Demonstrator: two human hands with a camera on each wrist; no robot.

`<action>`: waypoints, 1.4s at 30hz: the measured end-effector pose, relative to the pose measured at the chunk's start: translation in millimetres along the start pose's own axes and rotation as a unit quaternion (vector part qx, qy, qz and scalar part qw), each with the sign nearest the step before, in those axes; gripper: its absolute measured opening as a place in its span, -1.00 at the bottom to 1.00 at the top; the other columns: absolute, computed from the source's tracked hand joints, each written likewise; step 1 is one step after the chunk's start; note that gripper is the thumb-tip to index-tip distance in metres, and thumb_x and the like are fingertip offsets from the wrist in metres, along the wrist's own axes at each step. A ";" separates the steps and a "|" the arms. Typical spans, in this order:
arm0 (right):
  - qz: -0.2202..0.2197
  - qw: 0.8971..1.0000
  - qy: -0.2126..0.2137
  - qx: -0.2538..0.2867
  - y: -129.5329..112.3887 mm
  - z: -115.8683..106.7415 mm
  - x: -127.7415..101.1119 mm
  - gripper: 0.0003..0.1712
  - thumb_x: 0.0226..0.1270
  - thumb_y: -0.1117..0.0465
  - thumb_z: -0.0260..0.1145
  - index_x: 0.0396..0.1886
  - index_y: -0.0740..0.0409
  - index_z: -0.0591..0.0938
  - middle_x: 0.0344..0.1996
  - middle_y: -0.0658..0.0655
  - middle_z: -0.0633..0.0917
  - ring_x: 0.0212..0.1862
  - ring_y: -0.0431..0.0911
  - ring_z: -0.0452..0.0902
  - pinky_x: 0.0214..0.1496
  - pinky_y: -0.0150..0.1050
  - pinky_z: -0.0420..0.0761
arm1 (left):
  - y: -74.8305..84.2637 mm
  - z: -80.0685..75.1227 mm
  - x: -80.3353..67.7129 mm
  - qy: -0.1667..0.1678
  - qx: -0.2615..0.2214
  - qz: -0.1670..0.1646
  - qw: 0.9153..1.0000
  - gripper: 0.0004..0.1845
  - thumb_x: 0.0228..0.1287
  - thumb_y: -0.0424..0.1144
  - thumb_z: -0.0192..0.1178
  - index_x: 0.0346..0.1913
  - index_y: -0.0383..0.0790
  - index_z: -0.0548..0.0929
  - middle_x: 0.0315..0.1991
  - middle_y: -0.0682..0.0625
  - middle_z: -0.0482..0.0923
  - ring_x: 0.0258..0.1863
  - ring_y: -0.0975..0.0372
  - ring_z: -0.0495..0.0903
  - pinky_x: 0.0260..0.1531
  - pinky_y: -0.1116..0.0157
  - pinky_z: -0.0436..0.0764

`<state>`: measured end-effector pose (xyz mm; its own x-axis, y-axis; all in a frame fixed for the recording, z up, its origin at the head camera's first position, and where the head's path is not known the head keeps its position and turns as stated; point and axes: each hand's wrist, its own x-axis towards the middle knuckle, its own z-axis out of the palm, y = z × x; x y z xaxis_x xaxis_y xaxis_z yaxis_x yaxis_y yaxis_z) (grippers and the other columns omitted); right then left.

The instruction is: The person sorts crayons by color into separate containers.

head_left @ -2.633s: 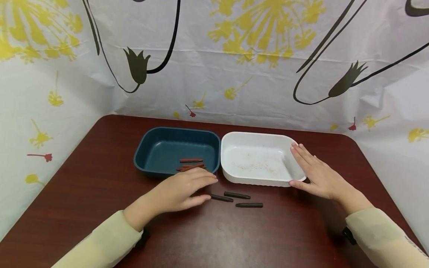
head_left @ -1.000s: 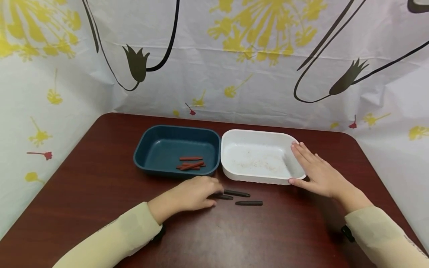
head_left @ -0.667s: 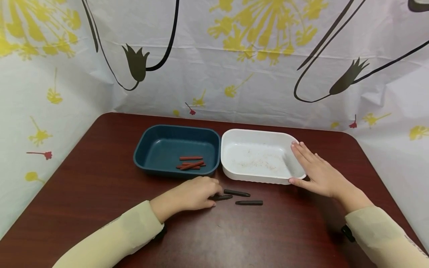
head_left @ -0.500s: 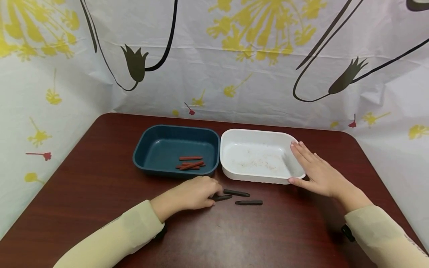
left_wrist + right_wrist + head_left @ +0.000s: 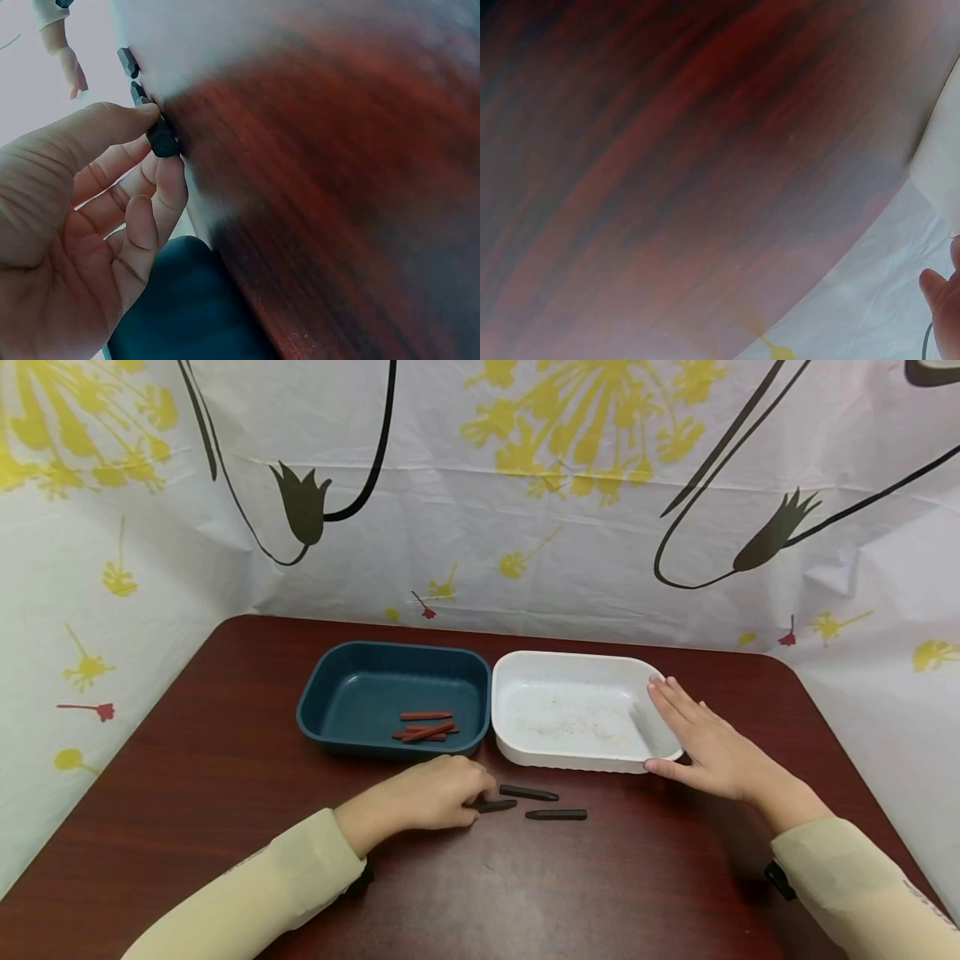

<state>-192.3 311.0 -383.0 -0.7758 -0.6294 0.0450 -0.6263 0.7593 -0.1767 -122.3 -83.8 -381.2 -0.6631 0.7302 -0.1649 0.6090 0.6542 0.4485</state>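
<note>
Left wrist shows our left grip [image 5: 79, 244] newly pinching a black stick [image 5: 163, 140], so it seems secured.

left tray [image 5: 367, 697] beside right tray [image 5: 573, 706] on table [image 5: 495, 893], sticks [image 5: 429, 732] in left tray (front right, roughly), two sticks [image 5: 556, 815] before right tray, third stick [image 5: 498, 806] left of them

The dark-red table [image 5: 525, 893] bears blue tray [image 5: 367, 702], white tray [image 5: 577, 760], black sticks [image 5: 556, 815].

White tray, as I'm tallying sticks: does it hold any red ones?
No, the red sticks lie in the blue tray, while the white tray shows only small specks.
</note>
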 end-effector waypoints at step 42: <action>-0.007 1.000 0.009 0.009 2.5 2.4 -1.5 0.19 0.25 -0.16 0.37 0.62 0.16 -0.11 0.62 0.18 -0.07 0.64 -0.04 -0.38 0.39 0.44 0.15 | -3.2 -18.4 2.8 0.036 -0.055 0.059 0.996 -0.87 0.30 -0.30 0.26 -0.12 -0.12 0.69 -0.39 0.13 0.53 -0.49 0.41 0.43 -0.38 0.48 0.50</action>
<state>-192.6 313.5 -385.9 -0.7684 -0.6366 0.0649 -0.6356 0.7474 -0.1933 -134.1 -87.4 -366.9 -0.6219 0.7819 -0.0442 0.6354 0.5368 0.5551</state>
